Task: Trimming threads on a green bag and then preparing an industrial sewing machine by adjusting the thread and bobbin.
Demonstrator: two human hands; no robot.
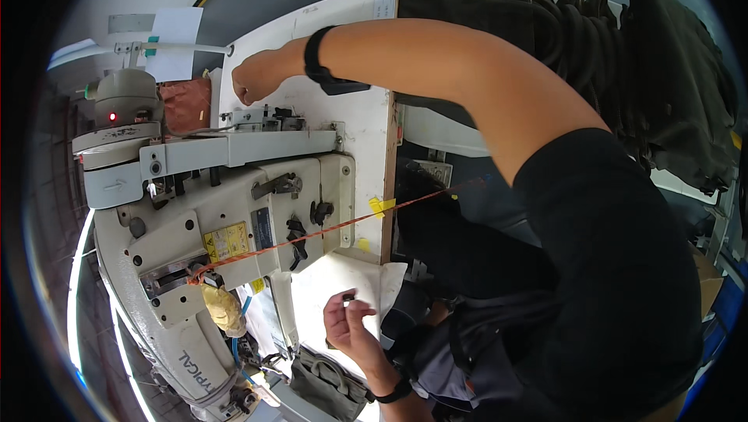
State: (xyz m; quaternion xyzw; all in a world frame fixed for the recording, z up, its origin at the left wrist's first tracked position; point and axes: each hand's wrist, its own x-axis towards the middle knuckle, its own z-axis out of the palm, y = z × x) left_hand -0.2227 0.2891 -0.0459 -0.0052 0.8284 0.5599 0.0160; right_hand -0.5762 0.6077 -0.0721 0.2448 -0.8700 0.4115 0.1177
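Observation:
My right hand [257, 77] reaches across the white tabletop [366, 126] with curled fingers, beside metal fittings [265, 118] on the back of a large sewing machine [179, 227]; whatever it may hold is hidden. My left hand [351, 321] is lower, over a lit white surface [312, 274], with a small black object [348, 297] between its fingers, too small to identify. An orange cord [304, 240] runs diagonally from the machine toward the right, past yellow tape [382, 206]. A yellow padded bundle [222, 309] is attached low on the machine.
Dark olive garments [670, 79] are heaped at the upper right. A brown-red pouch [185, 102] and white paper [175, 36] are at the upper left. Olive fabric [327, 383] is below the machine. A cardboard box [705, 282] is at the far right.

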